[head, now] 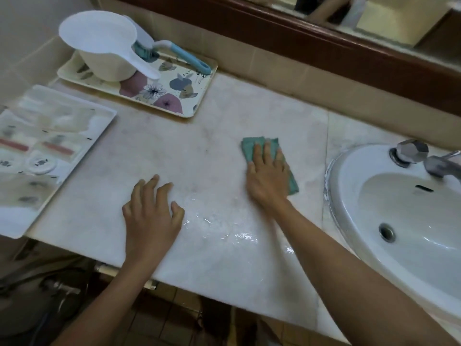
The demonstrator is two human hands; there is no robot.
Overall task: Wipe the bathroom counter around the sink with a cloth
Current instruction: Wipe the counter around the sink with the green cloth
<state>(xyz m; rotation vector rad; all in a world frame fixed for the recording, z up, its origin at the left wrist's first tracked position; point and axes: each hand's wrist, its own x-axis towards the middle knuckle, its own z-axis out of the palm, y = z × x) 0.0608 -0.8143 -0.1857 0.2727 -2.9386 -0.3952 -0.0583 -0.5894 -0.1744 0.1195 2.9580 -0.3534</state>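
Pressing the folded teal cloth (248, 148) flat on the pale marble counter (187, 151), presumably to mop it, my right grip (268, 176) lay open-palmed over it with fingers straight and forearm stretched forward. The white sink (349, 171) sat just to its right. My left grip (152, 216), empty with fingertips bent, braced me nearby.

Beige tiles (249, 61) line the wall beneath a mirror (389, 20) in a dark wooden frame (324, 47); brownish floor tiles (172, 325) show dimly below.
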